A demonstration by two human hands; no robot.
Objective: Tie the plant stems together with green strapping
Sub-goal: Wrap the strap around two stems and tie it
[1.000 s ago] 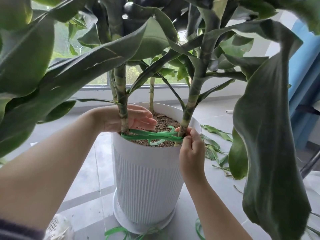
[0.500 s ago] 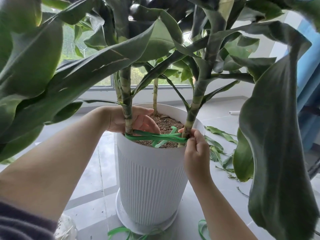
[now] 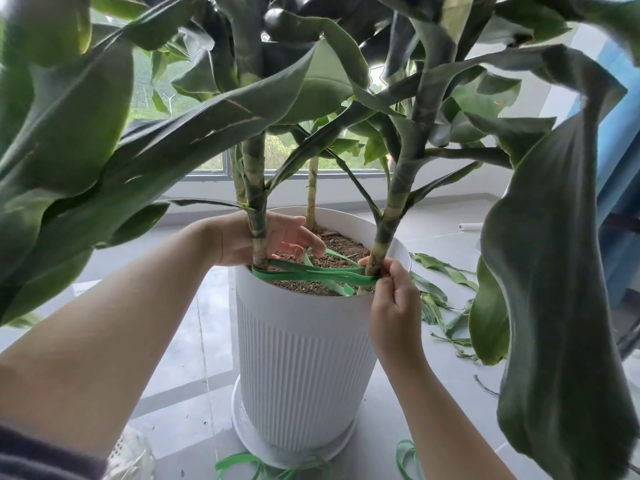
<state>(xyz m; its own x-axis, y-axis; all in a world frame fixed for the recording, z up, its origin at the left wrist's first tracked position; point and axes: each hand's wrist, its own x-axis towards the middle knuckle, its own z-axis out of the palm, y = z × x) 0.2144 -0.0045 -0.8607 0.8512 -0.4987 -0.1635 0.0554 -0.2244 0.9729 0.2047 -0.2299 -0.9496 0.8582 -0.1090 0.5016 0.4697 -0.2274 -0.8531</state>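
A white ribbed pot [image 3: 304, 358] holds soil and several banded green stems. Green strapping [image 3: 318, 273] runs low across the pot between the left stem [image 3: 256, 216] and the right stem [image 3: 388, 223], looped around both. My left hand [image 3: 280, 237] reaches behind the left stem, fingers curled over a strand of the strapping above the soil. My right hand [image 3: 394, 299] pinches the strapping against the base of the right stem. A thinner third stem [image 3: 311, 195] stands at the back.
Big drooping leaves hang on the left [image 3: 86, 161] and right [image 3: 561, 271]. Cut leaf scraps [image 3: 443, 299] lie on the grey floor right of the pot. Loose green strapping [image 3: 242, 469] lies by the pot's saucer [image 3: 249, 427]. A window sill is behind; a blue object [image 3: 620, 161] stands at the right.
My left hand's fingers have curled down from lying flat onto the strapping over the soil. My right hand stays pinched at the right stem. The view has shifted slightly closer.
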